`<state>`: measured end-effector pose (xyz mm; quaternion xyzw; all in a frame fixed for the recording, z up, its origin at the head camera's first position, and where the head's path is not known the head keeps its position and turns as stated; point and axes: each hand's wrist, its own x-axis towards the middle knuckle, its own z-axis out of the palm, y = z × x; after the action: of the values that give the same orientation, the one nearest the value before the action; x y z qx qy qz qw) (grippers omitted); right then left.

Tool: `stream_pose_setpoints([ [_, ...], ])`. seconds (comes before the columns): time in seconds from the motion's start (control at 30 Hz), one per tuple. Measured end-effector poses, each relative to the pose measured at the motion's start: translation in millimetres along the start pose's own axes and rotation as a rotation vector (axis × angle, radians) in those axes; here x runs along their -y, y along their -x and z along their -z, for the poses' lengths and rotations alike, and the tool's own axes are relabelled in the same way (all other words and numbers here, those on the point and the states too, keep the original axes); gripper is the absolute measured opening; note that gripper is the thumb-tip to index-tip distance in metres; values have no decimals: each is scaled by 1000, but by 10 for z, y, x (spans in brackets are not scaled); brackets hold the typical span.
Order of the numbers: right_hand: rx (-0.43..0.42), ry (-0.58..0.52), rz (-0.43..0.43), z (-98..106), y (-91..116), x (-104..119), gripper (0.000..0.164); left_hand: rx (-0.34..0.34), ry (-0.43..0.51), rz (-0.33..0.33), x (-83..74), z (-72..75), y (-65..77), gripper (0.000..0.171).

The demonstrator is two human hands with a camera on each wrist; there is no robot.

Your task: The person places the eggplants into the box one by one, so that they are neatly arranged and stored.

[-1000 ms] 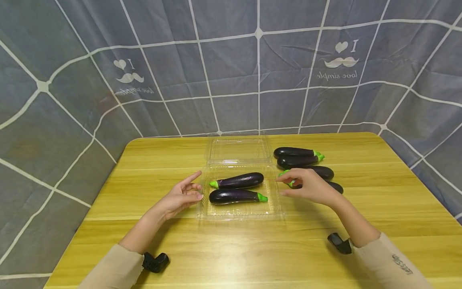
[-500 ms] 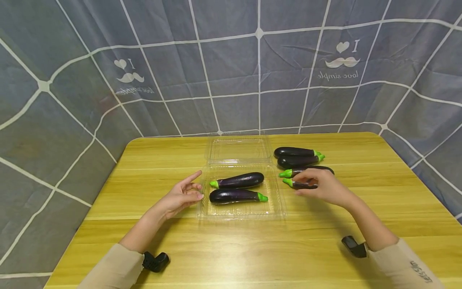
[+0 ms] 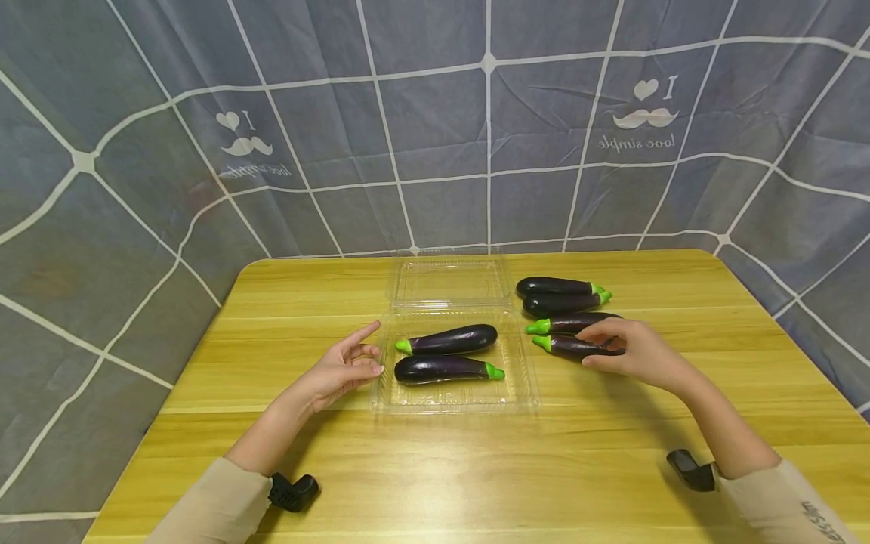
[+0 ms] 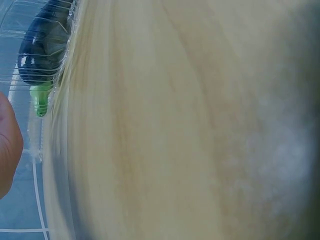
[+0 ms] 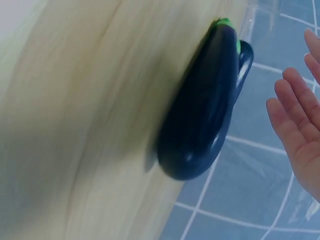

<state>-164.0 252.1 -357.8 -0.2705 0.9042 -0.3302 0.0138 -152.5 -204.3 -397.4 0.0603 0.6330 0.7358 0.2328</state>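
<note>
Near eggplant [image 5: 202, 107], dark, green-capped, lies on wooden tabletop [image 5: 95, 110]. Behind it: 1 other eggplant [image 5: 245, 59], partly hidden. Right of the near eggplant, apart: right hand [image 5: 302, 120], fingers extended.

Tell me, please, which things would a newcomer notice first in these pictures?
Probably the two glossy dark eggplants lying in the clear open container at the middle of the wooden table. Next come four more eggplants to the container's right, their bright green stem ends standing out. Behind the table, a white-lined grey curtain fills the background.
</note>
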Motion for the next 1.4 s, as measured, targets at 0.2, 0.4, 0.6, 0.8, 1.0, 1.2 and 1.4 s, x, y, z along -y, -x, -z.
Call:
stream_pose_setpoints([
  [0.2,-15,31,-23,35,61,-117,33,0,-1,-2,7,4,-2,82],
  [0.4,-21,54,-47,72,108,-203,34,11,-8,-12,13,10,-1,83],
  [0.6,-42,67,-62,85,140,-285,34,9,-10,-10,10,8,-4,81],
  [0.8,-59,78,-88,92,162,-363,34,9,-18,-9,4,3,-2,82],
  [1.0,-49,67,-113,101,163,-439,36,10,-17,-9,4,1,1,82],
  [1.2,-41,63,-142,96,160,-501,37,8,-16,-4,14,0,-2,82],
  [1.4,-33,52,-153,99,166,-524,37,11,-17,-8,14,0,3,82],
])
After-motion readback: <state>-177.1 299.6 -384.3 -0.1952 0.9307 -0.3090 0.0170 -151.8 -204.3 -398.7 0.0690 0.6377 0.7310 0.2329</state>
